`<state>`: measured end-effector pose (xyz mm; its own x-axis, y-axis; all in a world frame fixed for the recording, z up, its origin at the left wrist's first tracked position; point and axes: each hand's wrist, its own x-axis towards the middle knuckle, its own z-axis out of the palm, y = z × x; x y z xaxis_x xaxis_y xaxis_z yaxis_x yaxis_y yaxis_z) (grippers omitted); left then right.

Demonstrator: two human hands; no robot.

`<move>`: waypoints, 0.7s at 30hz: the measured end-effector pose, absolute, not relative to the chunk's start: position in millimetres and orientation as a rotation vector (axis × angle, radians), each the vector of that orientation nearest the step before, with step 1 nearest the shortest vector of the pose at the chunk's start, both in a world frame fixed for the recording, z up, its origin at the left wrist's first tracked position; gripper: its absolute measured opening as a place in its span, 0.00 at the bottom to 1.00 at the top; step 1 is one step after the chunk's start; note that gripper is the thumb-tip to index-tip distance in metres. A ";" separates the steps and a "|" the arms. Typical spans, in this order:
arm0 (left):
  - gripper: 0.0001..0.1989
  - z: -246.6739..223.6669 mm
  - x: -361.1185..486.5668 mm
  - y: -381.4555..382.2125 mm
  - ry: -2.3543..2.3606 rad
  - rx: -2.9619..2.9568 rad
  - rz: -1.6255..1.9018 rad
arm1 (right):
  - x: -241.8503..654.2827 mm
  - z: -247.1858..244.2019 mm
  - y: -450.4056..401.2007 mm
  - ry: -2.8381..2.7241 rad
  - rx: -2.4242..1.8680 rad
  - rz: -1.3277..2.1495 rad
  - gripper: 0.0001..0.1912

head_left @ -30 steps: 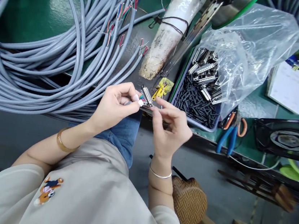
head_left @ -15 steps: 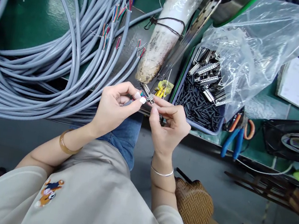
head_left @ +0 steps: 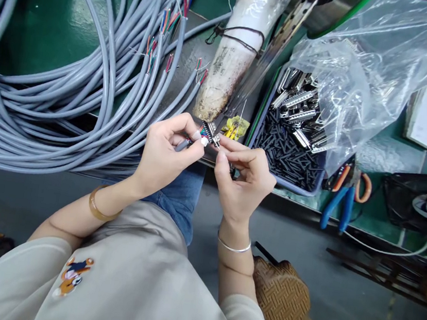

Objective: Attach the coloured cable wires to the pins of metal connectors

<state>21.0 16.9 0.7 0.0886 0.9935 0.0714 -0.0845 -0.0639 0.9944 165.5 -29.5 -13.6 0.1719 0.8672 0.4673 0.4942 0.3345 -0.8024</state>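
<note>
My left hand [head_left: 170, 152] is closed in a pinch round a grey cable [head_left: 181, 145], whose thin coloured wires fan out at the fingertips. Right at those wires sits a small metal multi-pin connector [head_left: 211, 130], partly hidden by the fingers. The thumb and forefinger of my right hand [head_left: 243, 176] are closed at the connector's lower end; exactly how they grip it is hard to make out. Just beyond both hands is the browned lower end of a white tube [head_left: 224, 73] wrapped in clear film. A slim metal rod [head_left: 267, 52] slants down beside it.
Many grey cables [head_left: 72, 75] with stripped ends lie to the left. On the right, a bin [head_left: 299, 187] holds connectors [head_left: 300, 106] and short black sleeves [head_left: 283, 148] under a plastic bag [head_left: 387, 72]. Pliers [head_left: 340, 201] lie by the bench edge. A woven-top stool [head_left: 280, 295] stands below.
The hands keep their hold, with only a slight shift of the fingers and the connector. The whole view has moved a little, so things on the right appear further right.
</note>
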 end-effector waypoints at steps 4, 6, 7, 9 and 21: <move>0.09 2.6 24.3 16.3 1.079 1.255 1.254 | 166.7 -11.7 -26.1 -1.485 -1.301 0.416 0.04; 0.09 3.9 25.2 15.5 1.098 1.264 1.265 | 167.0 -10.4 -24.8 -1.489 -1.290 0.417 0.04; 0.09 4.6 25.5 15.0 1.105 1.267 1.272 | 167.0 -9.7 -24.2 -1.491 -1.285 0.418 0.04; 0.09 5.7 25.8 14.4 1.117 1.271 1.284 | 167.1 -7.9 -22.9 -1.500 -1.277 0.418 0.04; 0.08 5.7 22.2 16.6 1.102 1.208 1.203 | 168.3 -6.3 -19.6 -1.635 -1.281 0.255 0.05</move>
<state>22.2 16.6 5.7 0.0676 0.9975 0.0227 -0.0647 -0.0184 0.9977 168.3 -19.6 -6.3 0.0629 0.8225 0.5652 0.6112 0.4160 -0.6733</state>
